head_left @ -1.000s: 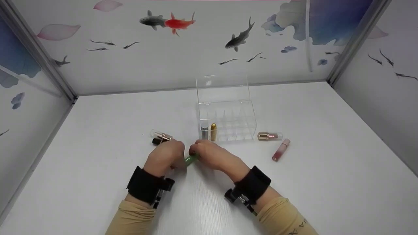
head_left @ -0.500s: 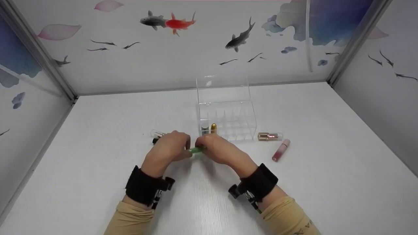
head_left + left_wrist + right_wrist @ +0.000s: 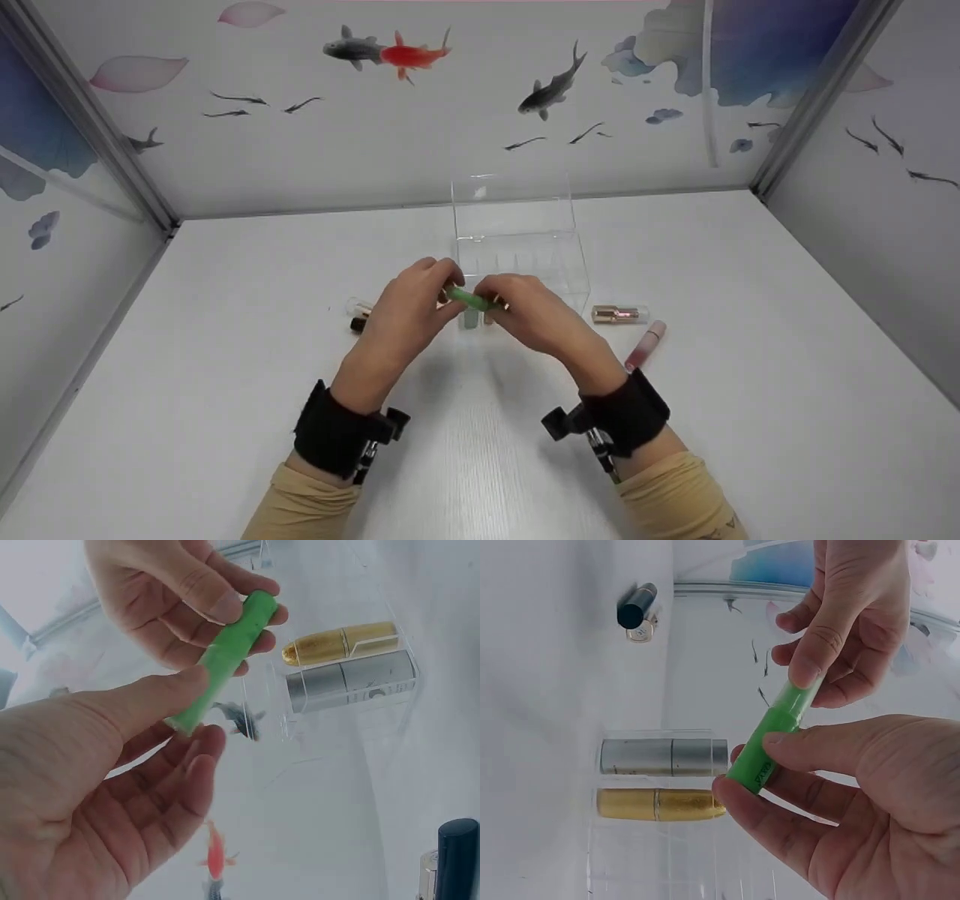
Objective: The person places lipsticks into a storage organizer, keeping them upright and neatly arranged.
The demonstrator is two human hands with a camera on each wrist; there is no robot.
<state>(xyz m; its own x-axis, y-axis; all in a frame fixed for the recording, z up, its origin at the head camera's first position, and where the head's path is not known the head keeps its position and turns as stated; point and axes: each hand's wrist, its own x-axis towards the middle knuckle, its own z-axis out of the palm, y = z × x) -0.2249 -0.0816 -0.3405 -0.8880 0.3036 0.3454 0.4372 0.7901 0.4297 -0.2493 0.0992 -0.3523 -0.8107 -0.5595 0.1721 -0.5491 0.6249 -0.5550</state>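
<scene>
Left hand (image 3: 405, 309) and right hand (image 3: 538, 313) are pinching one green tube (image 3: 769, 744), now hovering closer to one clear box (image 3: 517, 259) than before; one silver tube (image 3: 649, 755) and one gold tube (image 3: 641, 804) are standing inside.

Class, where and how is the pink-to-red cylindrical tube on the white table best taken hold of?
Probably its middle, with the right hand coming from above and pinching across the width: the slim, round tube lies on its side, slanting on the white table.
</scene>
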